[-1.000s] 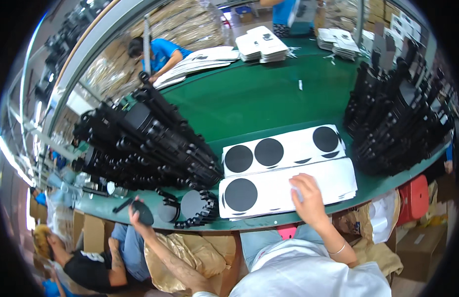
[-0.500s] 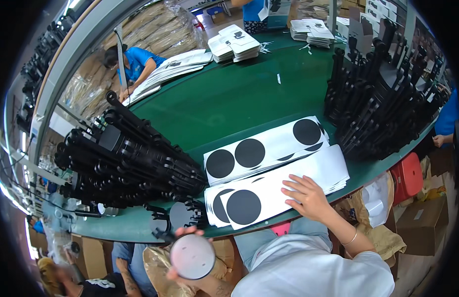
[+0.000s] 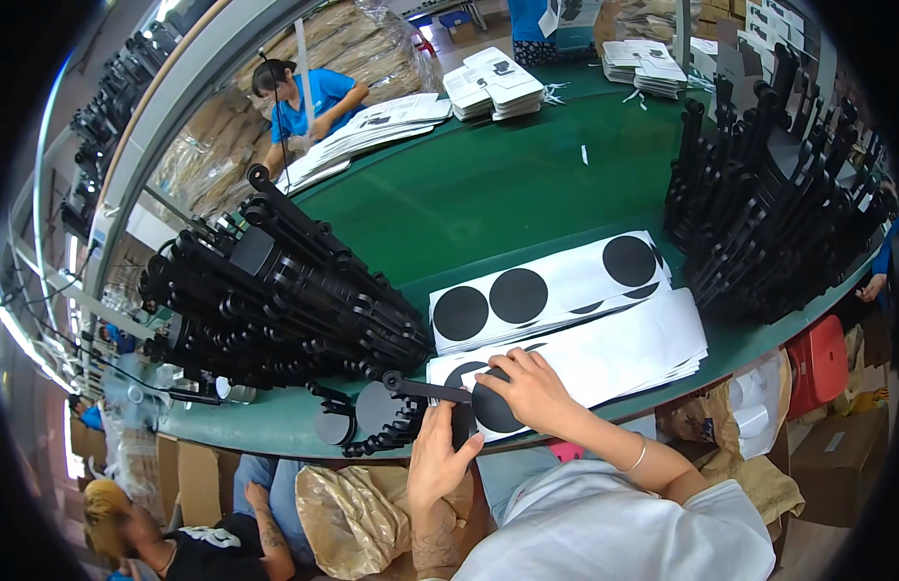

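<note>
My left hand (image 3: 438, 455) is closed round a black jointed stand at the near left corner of the white sheets. The stand's arm (image 3: 425, 389) sticks out to the left above the fingers; its round base is mostly hidden by the hand. Beside it, my right hand (image 3: 537, 395) reaches down onto a black round sticker (image 3: 495, 411) on the top white sheet (image 3: 614, 353). Its fingers bend over the sticker's upper part, and the thumb is hidden. Behind lies a second stack of sheets (image 3: 575, 279) with several black circles.
Black jointed stands crowd the green table (image 3: 527, 184) in a left pile (image 3: 294, 290) and a right pile (image 3: 759, 223). Two round bases (image 3: 377, 409) lie near the front edge. White flat cartons (image 3: 493, 82) sit at the back. A red stool (image 3: 818, 363) stands right. Co-workers are nearby.
My left hand has come up from below the table edge and brought the stand onto the sheets, its pale round face now out of sight. My right hand has slid left onto the black sticker.
</note>
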The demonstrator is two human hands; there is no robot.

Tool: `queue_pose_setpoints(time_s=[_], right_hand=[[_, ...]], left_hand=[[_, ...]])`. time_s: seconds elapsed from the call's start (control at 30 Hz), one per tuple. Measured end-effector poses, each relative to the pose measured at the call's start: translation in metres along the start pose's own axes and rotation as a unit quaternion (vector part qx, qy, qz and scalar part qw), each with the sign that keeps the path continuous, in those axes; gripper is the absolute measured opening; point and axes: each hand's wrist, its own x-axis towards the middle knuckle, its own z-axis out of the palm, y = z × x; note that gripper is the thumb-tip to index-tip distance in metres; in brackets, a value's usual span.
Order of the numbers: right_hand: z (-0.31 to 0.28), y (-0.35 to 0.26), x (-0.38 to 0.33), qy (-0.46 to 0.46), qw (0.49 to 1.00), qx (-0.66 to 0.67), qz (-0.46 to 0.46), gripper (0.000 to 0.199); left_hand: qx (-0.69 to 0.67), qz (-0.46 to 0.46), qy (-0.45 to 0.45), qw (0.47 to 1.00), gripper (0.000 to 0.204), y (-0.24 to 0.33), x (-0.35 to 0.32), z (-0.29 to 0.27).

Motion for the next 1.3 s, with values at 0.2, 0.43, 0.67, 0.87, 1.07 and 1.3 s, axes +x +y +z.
queue_pose_setpoints(time_s=[0.2, 0.43, 0.67, 0.87, 1.07, 1.3], right_hand=[[0.003, 0.0, 0.002, -0.004, 1.0, -0.02, -0.021, 0.038], [0.013, -0.002, 0.008, -0.005, 1.0, -0.012, -0.01, 0.025], [0.011, -0.003, 0.015, -0.024, 0.999, 0.025, 0.003, 0.032], [0.001, 0.001, 0.012, -0.015, 0.996, 0.083, -0.007, 0.029], [0.002, 0.005, 0.006, 0.21, 0.953, 0.217, -0.003, 0.017], [0.007, 0.007, 0.004, 0.225, 0.912, 0.328, 0.097, 0.02]], left_hand=[[-0.009, 0.037, -0.052, 0.998, 0.074, -0.011, 0.006, 0.003], [-0.004, 0.022, -0.107, 0.994, 0.077, -0.006, 0.013, -0.012], [0.023, 0.043, -0.151, 0.987, 0.069, -0.016, 0.024, -0.025], [0.007, 0.065, -0.207, 0.976, 0.066, -0.019, 0.031, -0.036], [0.045, 0.103, -0.267, 0.957, 0.092, -0.016, 0.033, -0.038], [0.001, 0.087, -0.236, 0.968, 0.091, -0.02, 0.032, -0.034]])
